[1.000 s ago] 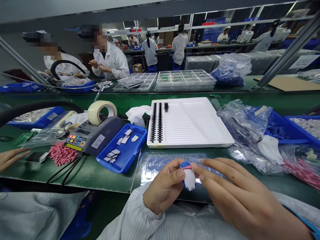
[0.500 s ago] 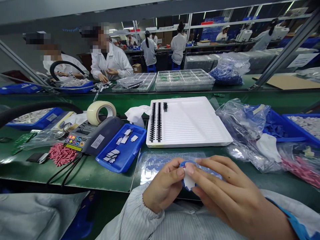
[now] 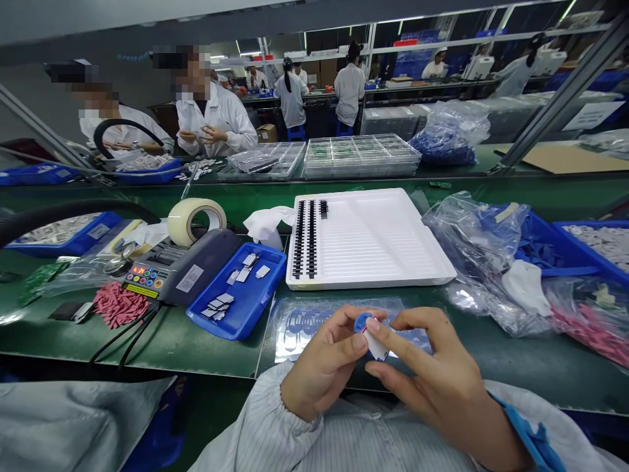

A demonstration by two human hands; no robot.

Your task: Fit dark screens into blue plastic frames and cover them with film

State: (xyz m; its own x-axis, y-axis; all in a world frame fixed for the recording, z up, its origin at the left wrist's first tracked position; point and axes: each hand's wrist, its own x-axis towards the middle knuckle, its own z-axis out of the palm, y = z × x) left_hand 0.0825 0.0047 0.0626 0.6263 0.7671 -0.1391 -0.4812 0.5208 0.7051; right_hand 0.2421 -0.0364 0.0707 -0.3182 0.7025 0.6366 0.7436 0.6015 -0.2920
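Note:
Above the table's front edge, both hands are at a small blue plastic part (image 3: pixel 363 320) with a rounded end, and a white rectangular piece (image 3: pixel 377 348) lies on it. My left hand (image 3: pixel 328 357) is closed, pinching the part from the left between thumb and fingers. From the right, the index fingertip of my right hand (image 3: pixel 432 373) presses on the white piece, with the thumb at its lower end; the other fingers are spread. Behind the hands lies a clear plastic sheet (image 3: pixel 295 324) with blue ring-shaped outlines, partly hidden by them.
A white ribbed tray (image 3: pixel 378 242) holds rows of black parts at its left. Left of it are a blue tray (image 3: pixel 268 288) of white pieces, a grey device (image 3: pixel 191 269), a tape roll (image 3: pixel 181 223) and pink strips (image 3: pixel 118 305). Plastic bags (image 3: pixel 472 262) lie right. Co-workers (image 3: pixel 216 118) sit opposite.
My right hand has drawn back slightly and opened its fingers wider, uncovering more of the blue part. The part is tilted differently. Across the bench, a co-worker's hands have lifted from the table.

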